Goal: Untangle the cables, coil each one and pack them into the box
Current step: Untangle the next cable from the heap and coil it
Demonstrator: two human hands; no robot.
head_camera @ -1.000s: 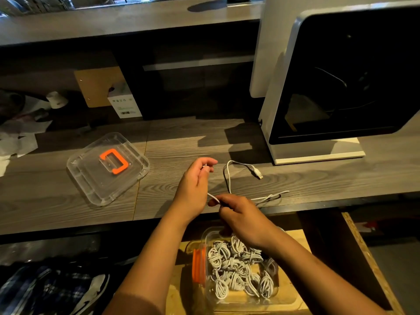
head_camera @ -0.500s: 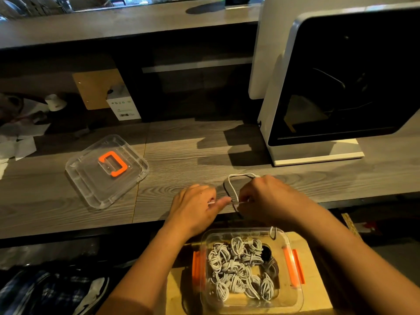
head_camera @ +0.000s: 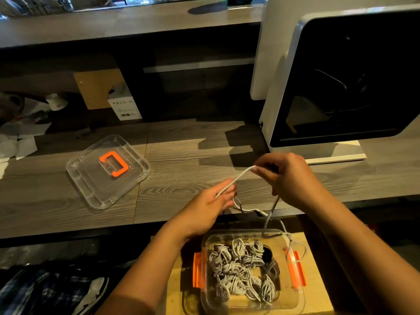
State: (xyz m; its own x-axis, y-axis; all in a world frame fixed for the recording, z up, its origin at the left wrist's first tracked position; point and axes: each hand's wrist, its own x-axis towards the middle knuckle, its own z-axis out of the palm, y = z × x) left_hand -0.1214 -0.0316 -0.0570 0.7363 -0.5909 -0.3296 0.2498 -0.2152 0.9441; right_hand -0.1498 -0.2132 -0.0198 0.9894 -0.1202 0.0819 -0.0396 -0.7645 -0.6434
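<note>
A white cable [head_camera: 236, 179] is stretched taut between my two hands above the wooden desk [head_camera: 181, 160]. My left hand [head_camera: 209, 205] pinches its lower end near the desk's front edge. My right hand [head_camera: 284, 176] pinches the upper end, higher and to the right. The rest of the cable hangs down from my hands, one strand trailing over the rim of the clear box [head_camera: 252, 233]. The box has orange latches and sits below the desk on a wooden stool. Several coiled white cables [head_camera: 241, 267] lie inside it.
The box's clear lid [head_camera: 106, 171] with an orange handle lies on the desk at the left. A white machine with a dark window [head_camera: 341, 87] stands at the right. A small white carton [head_camera: 123, 105] and crumpled paper [head_camera: 20, 133] sit at the back left.
My right hand has lifted up and to the right, pulling the cable straight away from my left hand. A loose strand now hangs down to the box rim.
</note>
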